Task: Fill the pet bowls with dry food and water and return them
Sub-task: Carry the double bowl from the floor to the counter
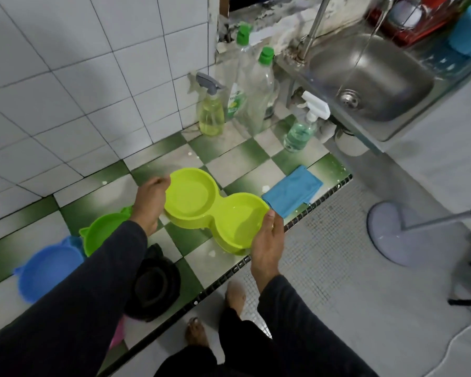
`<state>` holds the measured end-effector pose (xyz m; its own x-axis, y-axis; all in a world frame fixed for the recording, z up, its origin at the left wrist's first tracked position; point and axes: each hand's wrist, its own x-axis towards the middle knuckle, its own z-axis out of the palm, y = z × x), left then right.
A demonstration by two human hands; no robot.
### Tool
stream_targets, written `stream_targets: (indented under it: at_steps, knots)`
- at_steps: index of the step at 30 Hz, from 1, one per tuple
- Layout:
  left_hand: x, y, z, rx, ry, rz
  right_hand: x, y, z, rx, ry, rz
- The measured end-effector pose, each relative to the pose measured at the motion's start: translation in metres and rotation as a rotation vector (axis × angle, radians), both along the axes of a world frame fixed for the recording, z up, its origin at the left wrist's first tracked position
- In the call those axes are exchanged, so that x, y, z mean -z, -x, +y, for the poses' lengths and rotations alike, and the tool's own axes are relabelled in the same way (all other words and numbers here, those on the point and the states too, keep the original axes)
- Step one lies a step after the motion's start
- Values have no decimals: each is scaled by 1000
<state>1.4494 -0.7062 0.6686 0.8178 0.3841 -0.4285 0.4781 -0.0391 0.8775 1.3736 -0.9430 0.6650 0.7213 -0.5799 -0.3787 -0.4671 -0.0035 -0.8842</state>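
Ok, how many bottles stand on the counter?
4: yellow sprayer by the wall, two green-capped bottles behind it, white-trigger sprayer under the sink edge. None seem hidden.

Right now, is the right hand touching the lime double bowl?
Touching. The head view shows the right hand gripping the near rim of the lime double bowl, thumb on its edge.

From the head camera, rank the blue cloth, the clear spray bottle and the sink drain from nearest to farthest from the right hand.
From the right hand:
1. Blue cloth, just beyond the hand at the counter edge.
2. Clear spray bottle, farther back, beside the sink.
3. Sink drain, in the basin, up and to the right.
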Motion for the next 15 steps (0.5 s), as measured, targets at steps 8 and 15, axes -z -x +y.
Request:
stream_targets:
  at_steps: [8, 15]
  knots:
    - [16, -26, 0, 196, -15, 26, 26, 10, 12, -78, 77, 93]
    - [26, -42, -4, 298, -79, 12, 28, 12, 4, -204, 185, 150]
